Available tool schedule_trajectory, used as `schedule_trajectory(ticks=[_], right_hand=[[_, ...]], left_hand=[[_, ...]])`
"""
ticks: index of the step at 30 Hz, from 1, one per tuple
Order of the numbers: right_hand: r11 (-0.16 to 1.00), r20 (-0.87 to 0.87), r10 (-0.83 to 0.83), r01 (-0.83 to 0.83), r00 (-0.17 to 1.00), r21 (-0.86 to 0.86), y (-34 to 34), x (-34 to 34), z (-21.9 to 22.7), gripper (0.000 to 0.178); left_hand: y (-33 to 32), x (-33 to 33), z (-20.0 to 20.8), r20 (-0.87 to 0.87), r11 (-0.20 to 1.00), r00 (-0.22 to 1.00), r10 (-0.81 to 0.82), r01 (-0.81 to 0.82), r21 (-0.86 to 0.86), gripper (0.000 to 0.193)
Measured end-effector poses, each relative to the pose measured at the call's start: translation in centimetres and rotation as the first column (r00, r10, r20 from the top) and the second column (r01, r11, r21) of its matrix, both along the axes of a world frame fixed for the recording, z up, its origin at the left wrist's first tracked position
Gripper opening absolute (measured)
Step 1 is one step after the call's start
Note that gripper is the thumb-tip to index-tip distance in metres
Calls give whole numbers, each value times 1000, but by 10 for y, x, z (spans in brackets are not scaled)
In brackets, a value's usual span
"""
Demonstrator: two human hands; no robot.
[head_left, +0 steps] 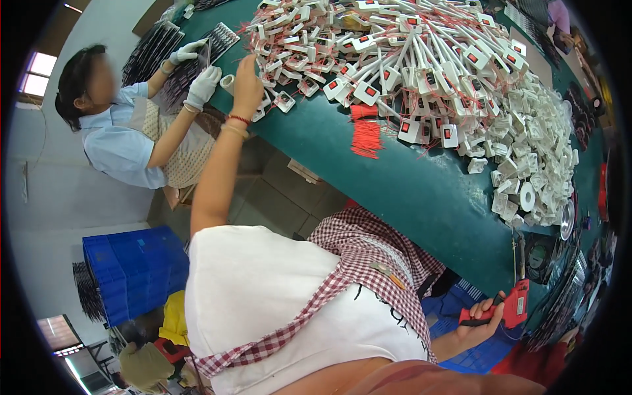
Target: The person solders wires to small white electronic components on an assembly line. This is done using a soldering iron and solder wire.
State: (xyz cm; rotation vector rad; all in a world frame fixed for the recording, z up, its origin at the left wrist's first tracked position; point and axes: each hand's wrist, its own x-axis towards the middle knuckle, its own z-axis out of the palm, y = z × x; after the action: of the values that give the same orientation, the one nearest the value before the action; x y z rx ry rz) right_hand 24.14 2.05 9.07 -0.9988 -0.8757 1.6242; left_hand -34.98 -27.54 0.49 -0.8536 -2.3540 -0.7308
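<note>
My left hand (247, 89) is at the left edge of a heap of white plastic handles with red switches and thin red wires (421, 72). Its fingers are bent and partly hidden, so what they grip does not show clearly. A round white piece (227, 81) lies right beside it. Low at the right, my right hand (484, 315) is wrapped round the grip of a red soldering gun (517, 304), whose long metal nose points up toward the table edge. A bundle of short red wires (366, 135) lies on the green table in front of the heap.
Loose white plastic housings (536, 151) are piled on the right of the green table (395, 204). A white ring (527, 196) lies among them. Across the left corner, a co-worker in white gloves (203, 85) handles a dark strip. Blue crates (135, 273) stand behind at lower left.
</note>
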Motion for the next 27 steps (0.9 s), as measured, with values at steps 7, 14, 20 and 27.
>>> schedule_trajectory(ticks=[7,14,20,27], right_hand=[[1000,-5,-16,16,1000,4,0,5,-2,31],[999,-13,-37,37,999,-8,2,13,-2,30],[999,-66,-44,44,997,-5,7,18,-14,29],[998,-64,-27,31,998,53,4,16,-5,31]], left_hand=[[31,80,-18,237,840,873,427,-480,253,41],[33,45,-29,477,892,874,91,-285,351,43],[81,89,30,38,923,950,310,-311,227,39],[284,103,130,-280,711,704,-652,696,94,39]])
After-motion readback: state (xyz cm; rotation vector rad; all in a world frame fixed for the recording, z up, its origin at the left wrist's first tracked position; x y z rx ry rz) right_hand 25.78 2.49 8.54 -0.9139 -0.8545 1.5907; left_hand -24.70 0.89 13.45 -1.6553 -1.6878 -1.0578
